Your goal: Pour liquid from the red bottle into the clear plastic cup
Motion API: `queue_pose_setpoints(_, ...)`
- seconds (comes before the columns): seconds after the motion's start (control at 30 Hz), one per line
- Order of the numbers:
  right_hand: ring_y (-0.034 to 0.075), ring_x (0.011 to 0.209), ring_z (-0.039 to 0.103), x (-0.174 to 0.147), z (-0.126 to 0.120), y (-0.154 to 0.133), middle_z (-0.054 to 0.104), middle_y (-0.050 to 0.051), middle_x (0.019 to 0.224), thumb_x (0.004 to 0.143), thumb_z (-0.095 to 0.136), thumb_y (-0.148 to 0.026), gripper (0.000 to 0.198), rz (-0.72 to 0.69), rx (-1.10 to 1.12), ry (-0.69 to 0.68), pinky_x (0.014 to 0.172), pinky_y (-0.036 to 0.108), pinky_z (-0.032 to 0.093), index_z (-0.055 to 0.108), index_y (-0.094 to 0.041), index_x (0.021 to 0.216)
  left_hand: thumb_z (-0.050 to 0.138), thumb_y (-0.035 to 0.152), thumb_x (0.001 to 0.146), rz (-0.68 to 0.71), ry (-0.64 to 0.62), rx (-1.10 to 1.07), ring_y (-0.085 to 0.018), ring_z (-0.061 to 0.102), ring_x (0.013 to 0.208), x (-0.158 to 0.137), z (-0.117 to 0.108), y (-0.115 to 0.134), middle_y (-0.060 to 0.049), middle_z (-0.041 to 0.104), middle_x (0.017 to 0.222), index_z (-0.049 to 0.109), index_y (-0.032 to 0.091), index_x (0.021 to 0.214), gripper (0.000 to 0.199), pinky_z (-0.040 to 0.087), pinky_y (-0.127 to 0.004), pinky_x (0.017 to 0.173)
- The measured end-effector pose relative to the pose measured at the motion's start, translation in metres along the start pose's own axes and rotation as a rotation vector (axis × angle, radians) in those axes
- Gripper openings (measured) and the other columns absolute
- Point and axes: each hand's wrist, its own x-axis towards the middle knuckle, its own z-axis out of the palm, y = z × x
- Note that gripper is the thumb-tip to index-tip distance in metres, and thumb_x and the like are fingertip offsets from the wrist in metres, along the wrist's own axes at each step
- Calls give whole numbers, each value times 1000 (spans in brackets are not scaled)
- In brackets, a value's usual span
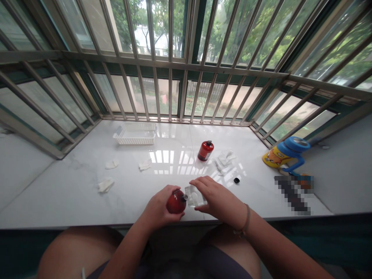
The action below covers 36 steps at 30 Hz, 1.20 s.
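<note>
Over the near edge of the white counter [72,197], a red bottle [175,203] and a clear container [191,197] are held close together.
The left hand [158,204] wraps the bottle's round body, which is tipped with its dark neck [184,198] pointing at the container; the right hand [215,197] grasps the container from its right side in a spread hold. Whether neck and container touch, I cannot tell. The bottle looks stiff and smooth, probably slippery if wet, its weight likely depending on how much is inside, so the broad body seems the safest hold, leaving the neck free. The container looks light and rigid, perhaps breakable; glass or plastic is unclear. Its outer walls seem the best place to hold, lightly, away from the end facing the bottle.
</note>
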Motion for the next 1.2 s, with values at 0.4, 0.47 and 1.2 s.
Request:
queue_pose_setpoints(0.4,35,126,63,4,-5,-2,68,14,133,72,96,-15,81,-5,-24,-27,108,54,58,58,-20,143,89,29,74,-3,-3,-15,-28,69,121,-1,1,-4,-4,68,136,56,32,138,73,58,-42,106)
queue_pose_setpoints(0.47,35,126,63,4,-5,-3,68,13,133,72,97,-16,80,-6,-17,-23,107,54,58,59,-21,143,89,30,74,-3,0,-17,-28,69,121,-1,0,-5,-4,68,137,56,32,138,73,57,-42,107)
queue_pose_setpoints(1.2,36,125,63,7,-7,-4,67,13,132,73,96,-15,81,-18,-64,-42,105,52,58,56,-22,142,89,29,71,4,35,-32,-29,71,119,-1,0,-3,-5,71,133,60,31,136,71,60,-41,105)
